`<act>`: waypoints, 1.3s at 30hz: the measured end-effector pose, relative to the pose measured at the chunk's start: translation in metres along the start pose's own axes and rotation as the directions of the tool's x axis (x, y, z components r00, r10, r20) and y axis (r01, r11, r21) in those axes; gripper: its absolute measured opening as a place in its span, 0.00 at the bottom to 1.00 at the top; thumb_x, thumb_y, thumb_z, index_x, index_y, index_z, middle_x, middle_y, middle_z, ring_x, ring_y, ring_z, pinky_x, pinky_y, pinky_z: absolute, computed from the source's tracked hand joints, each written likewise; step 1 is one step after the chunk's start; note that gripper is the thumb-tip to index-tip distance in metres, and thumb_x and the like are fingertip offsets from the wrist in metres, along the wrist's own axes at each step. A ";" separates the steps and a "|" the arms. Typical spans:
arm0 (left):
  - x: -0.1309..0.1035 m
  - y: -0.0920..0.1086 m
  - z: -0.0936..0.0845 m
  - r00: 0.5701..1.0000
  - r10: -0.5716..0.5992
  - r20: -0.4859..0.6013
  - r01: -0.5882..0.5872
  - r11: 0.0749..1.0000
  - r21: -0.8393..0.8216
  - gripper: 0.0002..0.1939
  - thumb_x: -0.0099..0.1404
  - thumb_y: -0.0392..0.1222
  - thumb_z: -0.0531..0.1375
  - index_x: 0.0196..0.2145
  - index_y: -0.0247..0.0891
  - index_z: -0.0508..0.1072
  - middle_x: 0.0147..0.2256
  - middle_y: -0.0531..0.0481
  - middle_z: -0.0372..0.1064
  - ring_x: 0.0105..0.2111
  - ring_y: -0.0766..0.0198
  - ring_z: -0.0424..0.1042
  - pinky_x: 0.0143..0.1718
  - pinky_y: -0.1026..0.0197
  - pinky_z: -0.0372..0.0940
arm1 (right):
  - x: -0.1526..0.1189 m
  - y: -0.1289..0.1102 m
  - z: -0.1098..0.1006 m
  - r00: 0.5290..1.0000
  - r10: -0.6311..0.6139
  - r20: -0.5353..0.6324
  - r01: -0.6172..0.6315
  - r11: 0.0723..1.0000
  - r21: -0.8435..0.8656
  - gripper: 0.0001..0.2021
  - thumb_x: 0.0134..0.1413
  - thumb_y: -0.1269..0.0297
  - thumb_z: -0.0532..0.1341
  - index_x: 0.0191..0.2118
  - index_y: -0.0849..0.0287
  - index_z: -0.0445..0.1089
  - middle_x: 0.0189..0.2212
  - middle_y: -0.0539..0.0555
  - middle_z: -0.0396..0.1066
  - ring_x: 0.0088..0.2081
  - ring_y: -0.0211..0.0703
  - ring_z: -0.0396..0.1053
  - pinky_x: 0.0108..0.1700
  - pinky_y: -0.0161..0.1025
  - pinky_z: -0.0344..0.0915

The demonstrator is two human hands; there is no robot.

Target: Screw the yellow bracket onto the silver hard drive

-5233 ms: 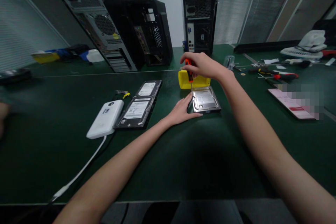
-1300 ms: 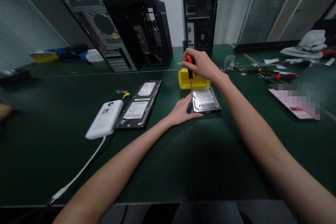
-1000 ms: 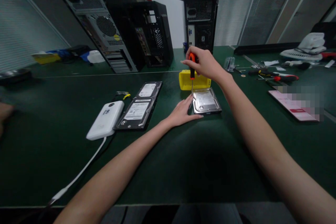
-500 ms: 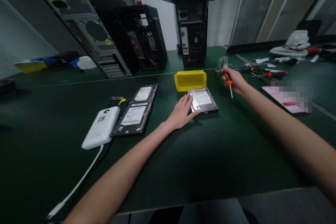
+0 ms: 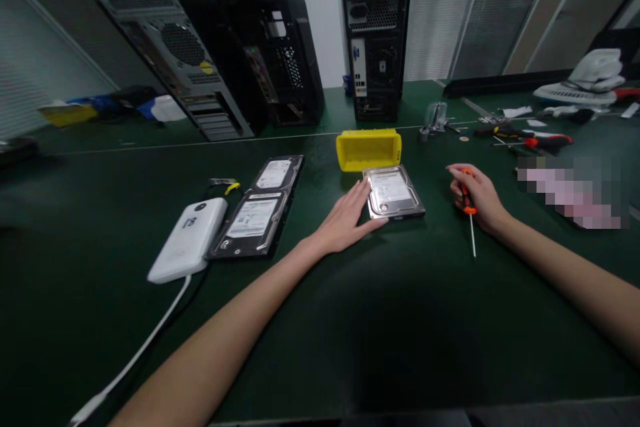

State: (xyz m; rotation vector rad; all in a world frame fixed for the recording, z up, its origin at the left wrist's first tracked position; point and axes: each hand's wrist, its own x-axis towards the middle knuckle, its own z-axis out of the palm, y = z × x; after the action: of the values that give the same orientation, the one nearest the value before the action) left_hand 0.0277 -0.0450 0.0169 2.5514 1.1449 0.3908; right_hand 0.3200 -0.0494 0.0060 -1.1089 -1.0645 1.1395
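Has green surface (image 5: 415, 340) stretching from the hard drive (image 5: 393, 188), label up just right of centre, down to the near edge, and more of it between drive and right hand (image 5: 479, 199). Meets less room behind, with the yellow bin (image 5: 367, 165) standing close at the drive's far side. Finds a wider gap leftward, before the two drives (image 5: 261, 205) lying end to end and the white box (image 5: 189, 240) beside them.

Loses the top of the leftmost computer case (image 5: 183, 47), the end of the white cable (image 5: 147, 340) and both forearms (image 5: 240, 320) at the borders of the view. Cannot make out the pinkish slab (image 5: 575, 197) at right, broken into blocks.

Presses the left hand (image 5: 345, 219) to the drive's left side with fingers together, thumb spread wide toward the near corner, hiding part of that edge. Holds the screwdriver (image 5: 469, 211) with right fingers closed round the handle, shaft toward the near edge; cannot tell of any contact between tip and surface.
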 end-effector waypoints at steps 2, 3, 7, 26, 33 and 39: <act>-0.004 0.000 -0.001 1.000 -0.017 0.005 0.017 1.000 0.017 0.44 0.64 0.65 0.47 0.67 0.38 0.35 0.67 0.44 0.27 0.67 0.54 0.32 0.65 0.48 0.40 | -0.005 0.002 0.005 1.000 0.001 -0.027 -0.003 0.999 -0.043 0.12 0.52 0.54 0.60 0.40 0.52 0.64 0.19 0.44 0.55 0.16 0.29 0.51 0.15 0.29 0.51; -0.006 -0.001 -0.002 1.000 -0.025 0.015 0.024 0.999 0.030 0.45 0.63 0.65 0.47 0.67 0.37 0.35 0.67 0.43 0.27 0.67 0.54 0.33 0.65 0.49 0.41 | -0.008 0.002 0.008 0.999 0.013 -0.037 -0.016 0.997 -0.071 0.12 0.52 0.54 0.59 0.41 0.52 0.65 0.19 0.44 0.55 0.17 0.29 0.52 0.16 0.28 0.52; -0.009 -0.005 -0.002 0.999 -0.026 0.020 0.025 0.998 0.056 0.45 0.63 0.64 0.48 0.67 0.37 0.34 0.67 0.42 0.29 0.66 0.52 0.35 0.65 0.47 0.42 | -0.013 0.003 0.015 0.999 0.033 -0.018 -0.035 0.986 -0.161 0.11 0.54 0.53 0.58 0.41 0.51 0.66 0.20 0.46 0.56 0.18 0.30 0.54 0.18 0.28 0.53; 0.000 -0.003 0.010 0.997 0.075 -0.034 -0.071 0.993 0.093 0.44 0.64 0.63 0.48 0.66 0.34 0.34 0.67 0.38 0.30 0.66 0.50 0.38 0.64 0.47 0.43 | -0.012 0.008 0.004 0.994 -0.103 -0.038 0.095 0.978 -0.183 0.09 0.53 0.60 0.60 0.39 0.57 0.66 0.18 0.46 0.59 0.19 0.29 0.56 0.18 0.28 0.53; 0.001 -0.001 0.009 0.994 0.097 -0.048 -0.093 0.993 0.071 0.41 0.66 0.60 0.47 0.67 0.36 0.35 0.67 0.40 0.30 0.65 0.48 0.40 0.63 0.46 0.44 | -0.013 0.004 0.006 0.995 -0.096 -0.018 0.089 0.970 -0.227 0.10 0.53 0.59 0.60 0.40 0.58 0.67 0.19 0.46 0.59 0.19 0.29 0.57 0.19 0.28 0.54; -0.002 0.002 0.008 0.996 0.060 -0.061 -0.056 0.997 0.060 0.37 0.69 0.57 0.44 0.66 0.35 0.37 0.67 0.40 0.32 0.66 0.51 0.41 0.64 0.48 0.44 | -0.018 0.002 0.008 0.999 -0.053 -0.005 0.051 0.975 -0.217 0.11 0.54 0.57 0.59 0.41 0.57 0.66 0.19 0.46 0.59 0.19 0.29 0.57 0.19 0.29 0.55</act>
State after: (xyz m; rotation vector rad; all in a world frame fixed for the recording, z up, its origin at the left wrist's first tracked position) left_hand 0.0310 -0.0492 0.0106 2.6452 1.1211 0.4616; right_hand 0.3095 -0.0664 0.0041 -1.2478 -1.2243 0.9916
